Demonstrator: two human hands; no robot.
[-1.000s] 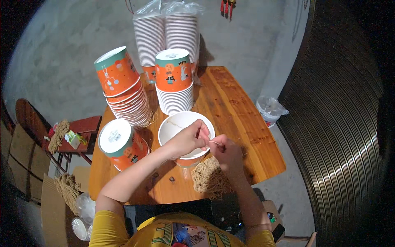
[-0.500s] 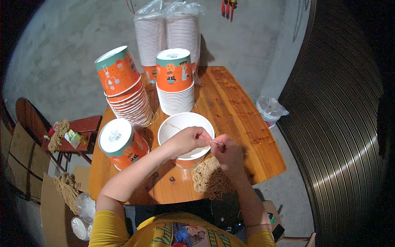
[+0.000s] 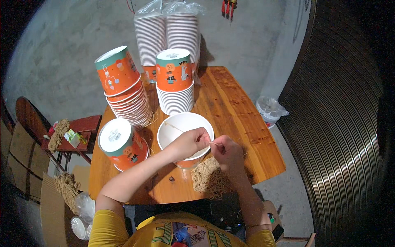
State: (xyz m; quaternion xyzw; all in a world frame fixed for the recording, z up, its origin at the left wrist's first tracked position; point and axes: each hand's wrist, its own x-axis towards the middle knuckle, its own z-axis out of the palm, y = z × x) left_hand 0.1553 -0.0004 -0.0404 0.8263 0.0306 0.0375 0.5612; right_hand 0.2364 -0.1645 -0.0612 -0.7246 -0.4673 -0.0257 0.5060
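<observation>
A white-lined paper bucket [image 3: 164, 136] with an orange outside stands upright on the wooden table, its mouth facing up. Over its right rim, my left hand [image 3: 190, 144] pinches a thin pale cord [image 3: 212, 143]. My right hand [image 3: 228, 155] grips the same cord a short way to the right, fingers closed. Another length of cord [image 3: 175, 126] runs across the bucket's inside from its far left wall toward my left hand. A heap of tan cord [image 3: 207, 178] lies against the bucket's near right side, just below my right hand.
Left of the bucket, an upside-down orange bucket [image 3: 116, 138] stands near a leaning stack of buckets [image 3: 119, 76]. Behind are another stack [image 3: 175, 76] and bagged stacks [image 3: 181, 35]. A side bench [image 3: 88, 123] holds more cord; a lined bin [image 3: 270, 110] sits beyond the table's right edge.
The bucket has shifted very slightly to the left. Both hands keep their pinch on the cord, in almost the same place.
</observation>
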